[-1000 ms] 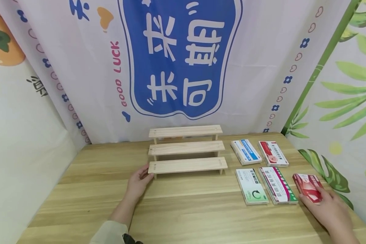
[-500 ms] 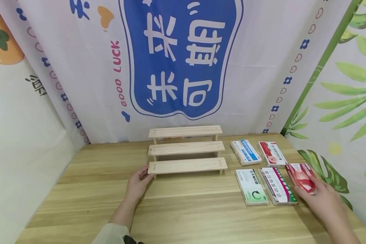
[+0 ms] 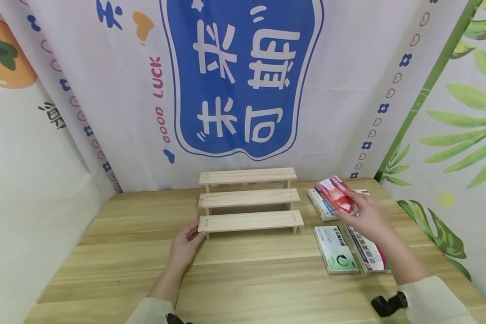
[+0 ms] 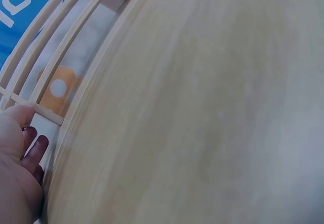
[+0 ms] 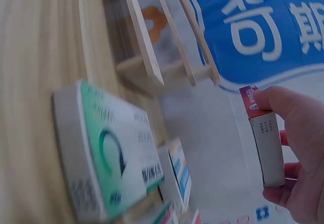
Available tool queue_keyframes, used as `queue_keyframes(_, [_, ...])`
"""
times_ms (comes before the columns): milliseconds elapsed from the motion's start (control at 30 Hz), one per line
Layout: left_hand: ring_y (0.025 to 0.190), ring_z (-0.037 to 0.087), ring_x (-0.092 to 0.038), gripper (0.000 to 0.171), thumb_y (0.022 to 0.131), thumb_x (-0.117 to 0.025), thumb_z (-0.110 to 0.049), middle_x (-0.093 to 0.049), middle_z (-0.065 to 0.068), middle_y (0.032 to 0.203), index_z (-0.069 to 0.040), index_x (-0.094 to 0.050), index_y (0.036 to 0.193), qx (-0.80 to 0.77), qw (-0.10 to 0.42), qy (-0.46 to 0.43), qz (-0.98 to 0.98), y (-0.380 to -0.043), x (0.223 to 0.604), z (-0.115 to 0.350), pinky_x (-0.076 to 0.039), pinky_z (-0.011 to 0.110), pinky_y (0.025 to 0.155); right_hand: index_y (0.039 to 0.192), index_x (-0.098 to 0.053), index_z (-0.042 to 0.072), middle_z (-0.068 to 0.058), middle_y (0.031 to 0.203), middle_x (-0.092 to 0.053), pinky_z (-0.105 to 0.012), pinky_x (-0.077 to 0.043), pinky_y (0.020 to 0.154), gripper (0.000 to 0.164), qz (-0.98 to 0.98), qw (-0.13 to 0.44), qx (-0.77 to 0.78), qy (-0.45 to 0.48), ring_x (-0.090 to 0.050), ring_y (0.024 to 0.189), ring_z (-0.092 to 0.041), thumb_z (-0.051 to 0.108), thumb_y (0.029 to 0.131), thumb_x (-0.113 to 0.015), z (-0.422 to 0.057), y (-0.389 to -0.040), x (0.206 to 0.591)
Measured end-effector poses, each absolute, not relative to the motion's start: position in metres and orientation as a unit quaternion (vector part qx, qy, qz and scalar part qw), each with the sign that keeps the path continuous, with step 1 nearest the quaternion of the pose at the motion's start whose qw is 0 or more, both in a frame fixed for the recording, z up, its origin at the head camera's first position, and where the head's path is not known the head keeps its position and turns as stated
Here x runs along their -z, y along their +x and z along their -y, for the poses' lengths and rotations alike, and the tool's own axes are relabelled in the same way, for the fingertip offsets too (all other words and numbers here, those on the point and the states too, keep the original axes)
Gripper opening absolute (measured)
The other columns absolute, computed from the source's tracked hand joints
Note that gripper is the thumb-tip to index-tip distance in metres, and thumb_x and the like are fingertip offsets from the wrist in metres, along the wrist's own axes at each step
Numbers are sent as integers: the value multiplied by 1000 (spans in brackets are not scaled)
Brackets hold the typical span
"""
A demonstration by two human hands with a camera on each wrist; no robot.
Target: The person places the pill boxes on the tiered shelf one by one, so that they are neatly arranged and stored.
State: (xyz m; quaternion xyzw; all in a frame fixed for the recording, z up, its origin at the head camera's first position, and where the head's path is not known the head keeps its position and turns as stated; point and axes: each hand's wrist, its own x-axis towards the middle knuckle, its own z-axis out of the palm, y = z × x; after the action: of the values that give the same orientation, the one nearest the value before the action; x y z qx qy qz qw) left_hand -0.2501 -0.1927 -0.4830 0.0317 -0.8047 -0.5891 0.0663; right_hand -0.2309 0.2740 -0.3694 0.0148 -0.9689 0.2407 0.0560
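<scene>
My right hand (image 3: 366, 217) grips a red medicine box (image 3: 335, 193), held up over the blue-and-white box (image 3: 321, 208) in the head view. In the right wrist view the red box (image 5: 264, 143) sits between thumb and fingers, one grey-white side showing. My left hand (image 3: 185, 245) holds the left end of a three-tier wooden step shelf (image 3: 251, 221) at its lowest tier. The left wrist view has the thumb of the left hand (image 4: 17, 158) on the shelf's side strip (image 4: 48, 114), other fingers bent below.
A green-and-white box (image 3: 335, 252) and a white box with magenta and green trim (image 3: 366, 252) lie right of the shelf. Behind them a red-and-white box (image 3: 362, 191) is mostly hidden by my right hand. A printed cloth (image 3: 340, 112) hangs at the table's back edge.
My right hand has lifted the red box from the table's right side and carried it left and back, over the other boxes. The left hand stays at the shelf end.
</scene>
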Motion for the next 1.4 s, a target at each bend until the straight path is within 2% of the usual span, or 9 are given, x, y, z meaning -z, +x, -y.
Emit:
queue_keyframes(167, [130,37,-53,47,93,-65,-7,-53,23,141,4,-51,136,584,80,32,807,-249,485,194,-45,44,110,152,-36,13,-30,151,-34,-74,-39,101,82,963,61,-254,61,-34,134,-52,55,88,-64,-237,-256,366])
queue_keyframes(367, [132,37,-51,50,94,-65,-11,-52,23,143,4,-49,138,588,70,24,805,-249,484,194,-44,44,112,149,-40,13,-26,149,-40,-71,-39,103,78,958,67,-258,104,-37,134,-49,49,86,-68,-197,-279,363])
queue_keyframes(633, [133,37,-50,50,94,-65,-11,-51,23,143,4,-49,139,589,68,36,804,-248,483,195,-43,45,112,146,-46,15,-20,148,-45,-63,-46,102,75,953,61,-263,139,-41,133,-42,47,83,-71,-144,-305,354])
queue_keyframes(800, [131,37,-52,48,93,-65,-9,-52,22,142,3,-50,137,588,73,38,805,-249,483,194,-45,44,111,143,-49,12,-15,148,-48,-58,-42,109,73,950,44,-270,150,-42,135,-37,46,83,-72,-116,-320,348])
queue_keyframes(1200, [130,37,-53,50,92,-66,-9,-53,23,141,4,-50,137,588,74,35,805,-249,485,193,-45,44,110,141,-51,14,-12,146,-49,-52,-41,113,71,946,16,-278,167,-44,133,-32,47,82,-72,-78,-343,350])
queue_keyframes(1400, [129,37,-54,48,92,-67,-10,-54,22,140,3,-52,136,586,80,37,806,-248,483,193,-46,45,109,144,-48,16,-12,152,-43,-54,-38,115,72,947,11,-271,175,-39,139,-34,47,83,-71,-70,-347,355])
